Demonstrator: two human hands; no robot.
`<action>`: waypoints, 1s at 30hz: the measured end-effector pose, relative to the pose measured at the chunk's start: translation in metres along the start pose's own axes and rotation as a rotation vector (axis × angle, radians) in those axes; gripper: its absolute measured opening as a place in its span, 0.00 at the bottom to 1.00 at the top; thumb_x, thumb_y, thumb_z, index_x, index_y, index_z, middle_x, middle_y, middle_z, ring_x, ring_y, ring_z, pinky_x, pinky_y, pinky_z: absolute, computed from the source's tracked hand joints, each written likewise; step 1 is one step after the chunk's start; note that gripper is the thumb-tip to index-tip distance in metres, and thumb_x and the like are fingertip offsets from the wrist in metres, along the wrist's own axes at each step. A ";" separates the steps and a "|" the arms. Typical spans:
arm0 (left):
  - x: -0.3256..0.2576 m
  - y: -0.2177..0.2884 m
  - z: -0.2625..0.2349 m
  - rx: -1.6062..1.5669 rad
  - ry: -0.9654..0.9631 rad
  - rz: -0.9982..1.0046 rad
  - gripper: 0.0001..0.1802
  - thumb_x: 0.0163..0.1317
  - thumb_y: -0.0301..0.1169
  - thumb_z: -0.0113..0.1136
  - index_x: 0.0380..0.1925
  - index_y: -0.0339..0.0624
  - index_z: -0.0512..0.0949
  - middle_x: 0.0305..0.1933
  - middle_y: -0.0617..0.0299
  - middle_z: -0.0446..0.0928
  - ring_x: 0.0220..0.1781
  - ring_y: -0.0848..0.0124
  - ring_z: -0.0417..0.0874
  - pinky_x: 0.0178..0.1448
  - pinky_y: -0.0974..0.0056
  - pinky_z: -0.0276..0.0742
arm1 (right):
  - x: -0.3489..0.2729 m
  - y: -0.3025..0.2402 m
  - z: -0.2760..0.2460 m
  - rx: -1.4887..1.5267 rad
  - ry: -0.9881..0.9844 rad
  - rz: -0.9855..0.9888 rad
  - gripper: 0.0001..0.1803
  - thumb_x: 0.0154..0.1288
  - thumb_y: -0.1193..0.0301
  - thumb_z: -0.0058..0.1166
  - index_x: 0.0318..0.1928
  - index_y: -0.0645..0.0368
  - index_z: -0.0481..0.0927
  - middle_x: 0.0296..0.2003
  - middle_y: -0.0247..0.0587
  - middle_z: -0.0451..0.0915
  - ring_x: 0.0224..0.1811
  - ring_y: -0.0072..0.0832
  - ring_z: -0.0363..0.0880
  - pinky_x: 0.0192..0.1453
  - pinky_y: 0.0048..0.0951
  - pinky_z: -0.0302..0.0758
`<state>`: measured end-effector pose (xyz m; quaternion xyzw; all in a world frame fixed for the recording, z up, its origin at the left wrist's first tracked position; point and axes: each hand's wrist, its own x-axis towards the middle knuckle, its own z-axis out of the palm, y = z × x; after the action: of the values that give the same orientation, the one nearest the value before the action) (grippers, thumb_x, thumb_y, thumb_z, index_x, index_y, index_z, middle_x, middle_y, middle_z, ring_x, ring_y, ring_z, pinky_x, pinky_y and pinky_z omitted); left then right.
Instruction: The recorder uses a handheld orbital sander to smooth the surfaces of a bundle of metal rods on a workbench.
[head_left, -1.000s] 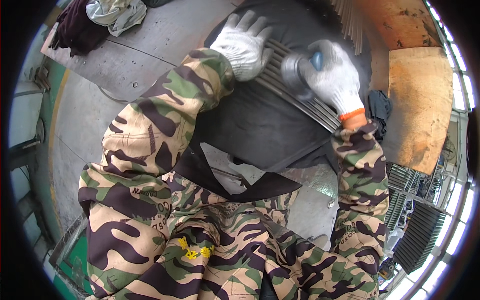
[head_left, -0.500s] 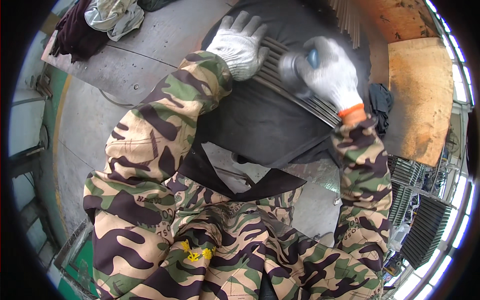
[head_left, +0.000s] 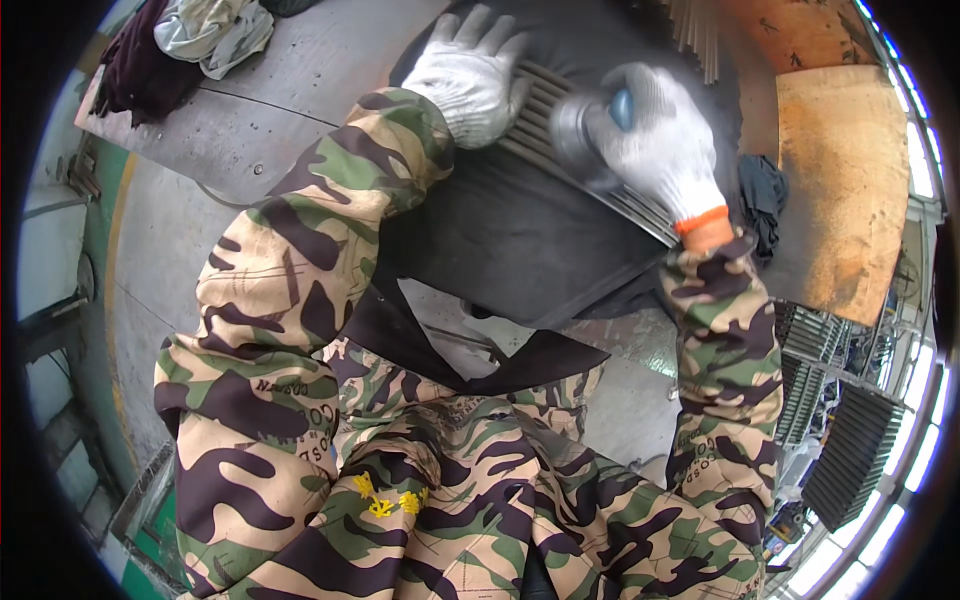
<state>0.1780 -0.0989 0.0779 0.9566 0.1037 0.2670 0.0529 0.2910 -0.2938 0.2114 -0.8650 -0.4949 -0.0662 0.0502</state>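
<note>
Several thin grey metal rods (head_left: pixel 545 118) lie side by side, slanting across a black cloth (head_left: pixel 470 235). My left hand (head_left: pixel 468 80), in a white knitted glove, rests by their far left ends, fingers spread, palm down. My right hand (head_left: pixel 655 130), in a white glove with an orange cuff, is closed around a round grey hand tool (head_left: pixel 572 140) with a blue part on top. The tool sits over the middle of the rods and is blurred, so its exact kind and underside cannot be made out.
More metal rods (head_left: pixel 693 35) lie at the far right of the cloth. Wooden boards (head_left: pixel 835 190) stand along the right side, with a dark crumpled cloth (head_left: pixel 760 205) near my right wrist. Rags (head_left: pixel 200 30) lie at the far left of the metal table (head_left: pixel 290 90). Racks of bars (head_left: pixel 855 455) stand lower right.
The whole view has shifted slightly. My left hand is a little farther up and left. My right hand still grips the round tool, which stays over the rods, blurred in both frames.
</note>
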 end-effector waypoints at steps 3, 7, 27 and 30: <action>-0.002 0.003 -0.010 0.058 -0.028 0.046 0.31 0.77 0.44 0.55 0.73 0.38 0.73 0.80 0.45 0.70 0.84 0.44 0.65 0.86 0.39 0.58 | 0.013 0.008 0.000 -0.056 0.012 0.078 0.26 0.66 0.51 0.62 0.57 0.54 0.85 0.54 0.49 0.87 0.58 0.50 0.85 0.64 0.47 0.82; 0.002 0.002 -0.017 -0.029 -0.064 0.009 0.30 0.75 0.43 0.56 0.71 0.39 0.75 0.78 0.46 0.72 0.80 0.47 0.68 0.82 0.41 0.61 | 0.001 0.012 0.005 -0.012 -0.001 0.030 0.25 0.66 0.52 0.63 0.56 0.53 0.85 0.54 0.47 0.86 0.58 0.49 0.86 0.64 0.47 0.82; 0.015 -0.007 0.004 -0.065 -0.132 -0.072 0.33 0.77 0.46 0.52 0.74 0.36 0.73 0.80 0.37 0.69 0.85 0.35 0.61 0.88 0.34 0.53 | 0.008 0.000 0.006 -0.043 -0.010 0.069 0.24 0.65 0.53 0.62 0.55 0.52 0.86 0.51 0.47 0.87 0.56 0.48 0.86 0.64 0.45 0.82; 0.014 -0.007 0.007 -0.110 -0.075 -0.058 0.33 0.75 0.44 0.53 0.74 0.35 0.73 0.80 0.37 0.70 0.84 0.34 0.63 0.87 0.34 0.55 | -0.011 -0.008 0.010 0.041 0.061 -0.018 0.24 0.66 0.52 0.61 0.55 0.53 0.85 0.51 0.47 0.87 0.56 0.48 0.86 0.64 0.46 0.82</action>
<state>0.1925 -0.0891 0.0774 0.9582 0.1145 0.2347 0.1170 0.2797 -0.2975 0.2003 -0.8568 -0.5023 -0.0828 0.0823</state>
